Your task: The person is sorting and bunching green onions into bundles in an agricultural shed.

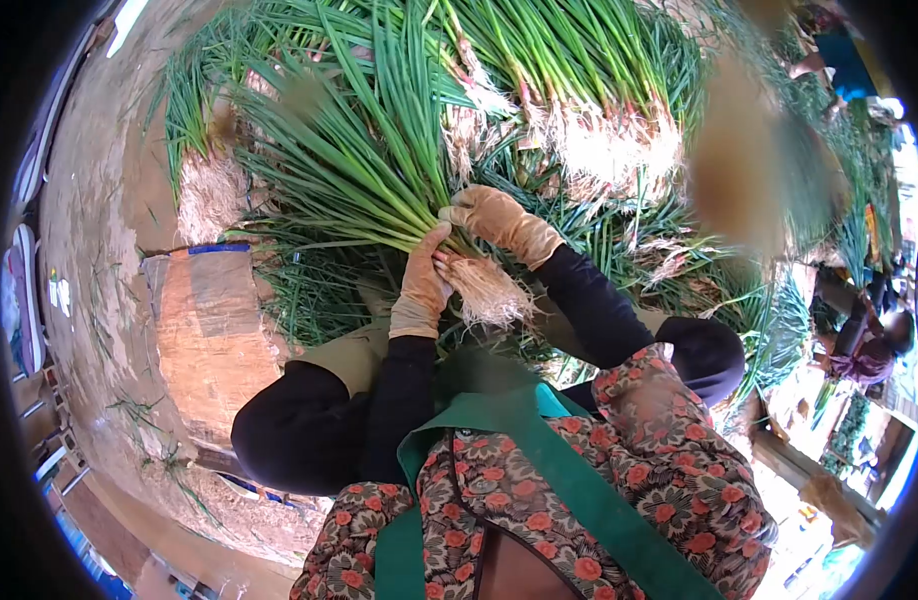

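My left hand (422, 283) and right hand (499, 222), both gloved, clamp the onion bunch (394, 195) above my lap, hiding some stalks. A blurred blotch (741, 155) veils greens spread over the floor (104, 190); farther right, a person (864, 345) is indistinct

To my left I see a brown, worn block (214, 335) with a blue strip (219, 248) along its far edge, resting on the dusty floor (99, 200). Metal rails (54, 462) line my left edge, on the near side. Over on my right, a person in a maroon top (863, 352) is bent over, and nearer me lies a wooden beam (801, 468). A tan blur (737, 150) hides part of my far right view.
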Tool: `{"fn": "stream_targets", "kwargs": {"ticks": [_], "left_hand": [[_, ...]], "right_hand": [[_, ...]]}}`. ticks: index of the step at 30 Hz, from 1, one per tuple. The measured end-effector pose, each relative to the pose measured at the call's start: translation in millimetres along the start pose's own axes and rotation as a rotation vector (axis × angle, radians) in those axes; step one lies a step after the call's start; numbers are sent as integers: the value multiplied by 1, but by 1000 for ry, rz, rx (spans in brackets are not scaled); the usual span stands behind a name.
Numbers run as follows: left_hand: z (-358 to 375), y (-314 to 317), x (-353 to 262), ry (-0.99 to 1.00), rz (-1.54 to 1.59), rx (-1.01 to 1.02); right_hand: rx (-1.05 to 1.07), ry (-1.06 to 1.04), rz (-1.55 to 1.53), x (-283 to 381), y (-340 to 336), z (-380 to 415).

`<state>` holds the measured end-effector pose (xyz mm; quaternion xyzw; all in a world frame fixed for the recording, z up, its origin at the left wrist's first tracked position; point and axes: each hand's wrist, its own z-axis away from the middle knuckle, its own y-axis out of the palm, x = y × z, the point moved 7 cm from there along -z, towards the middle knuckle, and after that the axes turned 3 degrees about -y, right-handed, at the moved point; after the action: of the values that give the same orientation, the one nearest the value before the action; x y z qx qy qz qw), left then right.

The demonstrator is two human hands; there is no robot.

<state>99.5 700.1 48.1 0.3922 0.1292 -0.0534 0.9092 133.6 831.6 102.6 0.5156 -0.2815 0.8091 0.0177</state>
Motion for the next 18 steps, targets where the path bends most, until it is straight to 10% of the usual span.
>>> {"fn": "stream_targets", "kwargs": {"ticks": [7,14,16,18], "left_hand": [[5,20,3,19,56,25],[25,35,-4,-18,106,89],[37,50,-10,-29,128,190],[32,44,-3,-59,133,158]], "right_hand": [[-149,152,-448,-18,4,-34],[69,-154,1085,-113,-2,23],[324,384,401,-145,-12,28],[195,136,-157,-98,-8,22]]}}
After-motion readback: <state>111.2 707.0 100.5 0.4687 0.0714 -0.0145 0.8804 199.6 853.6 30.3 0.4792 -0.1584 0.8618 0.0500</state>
